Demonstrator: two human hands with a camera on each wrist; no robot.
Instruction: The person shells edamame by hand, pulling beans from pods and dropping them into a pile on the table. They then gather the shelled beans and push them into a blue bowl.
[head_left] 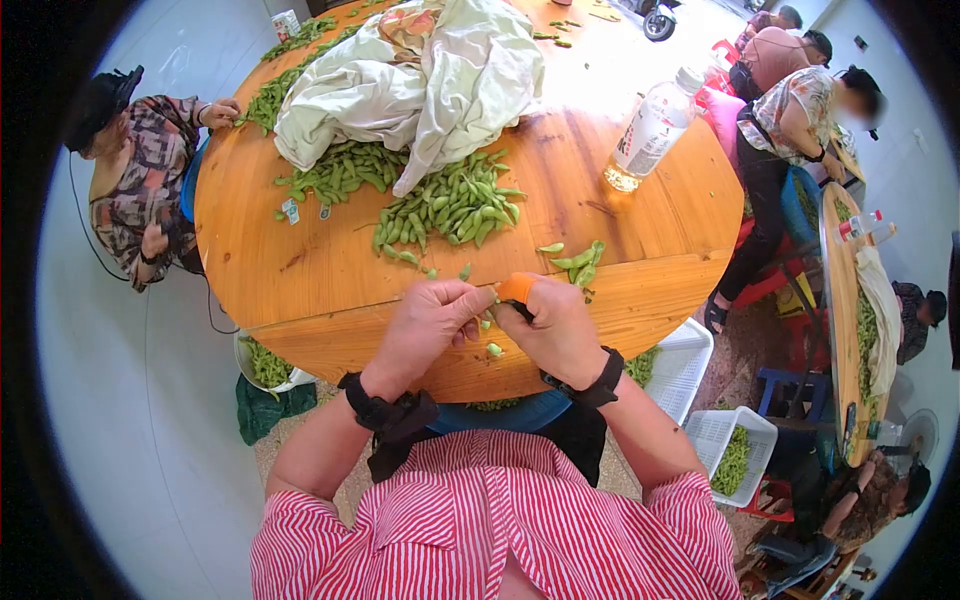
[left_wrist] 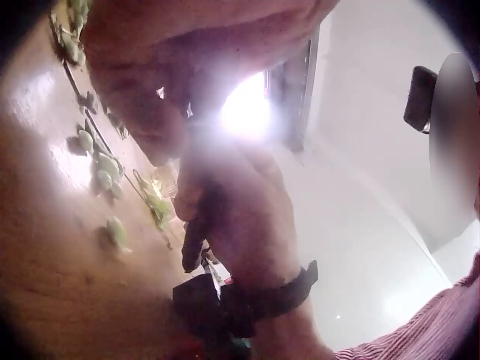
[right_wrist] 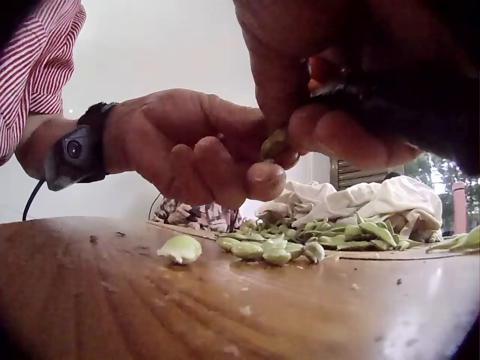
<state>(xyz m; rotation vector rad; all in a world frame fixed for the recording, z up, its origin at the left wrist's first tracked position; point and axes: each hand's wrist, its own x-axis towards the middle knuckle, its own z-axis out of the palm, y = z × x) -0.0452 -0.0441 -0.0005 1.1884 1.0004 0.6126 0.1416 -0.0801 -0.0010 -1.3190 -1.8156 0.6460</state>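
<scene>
Fingertips of both hands meet above the near edge of the round wooden table (head_left: pixel 300 330). My left hand (head_left: pixel 430 325) pinches a small green soybean pod (right_wrist: pixel 275 144), mostly hidden by fingers. The right hand (head_left: pixel 555 325) pinches the same pod from the other side, fingers curled. An orange band-like piece (head_left: pixel 517 288) shows at the right thumb. Below the hands lies a pale green pod piece (right_wrist: pixel 180 249), with several more small pods (right_wrist: pixel 276 253) beside it. A heap of green pods (head_left: pixel 450 210) lies just beyond, and a few pods (head_left: pixel 582 262) sit to the right.
A pale cloth (head_left: pixel 430 90) covers part of the heap. Toward the right stands a plastic bottle (head_left: pixel 650 135) with yellowish liquid. White baskets (head_left: pixel 740 450) with pods are on the floor at right, a blue basin (head_left: pixel 500 415) under the table edge. Other people sit left and right.
</scene>
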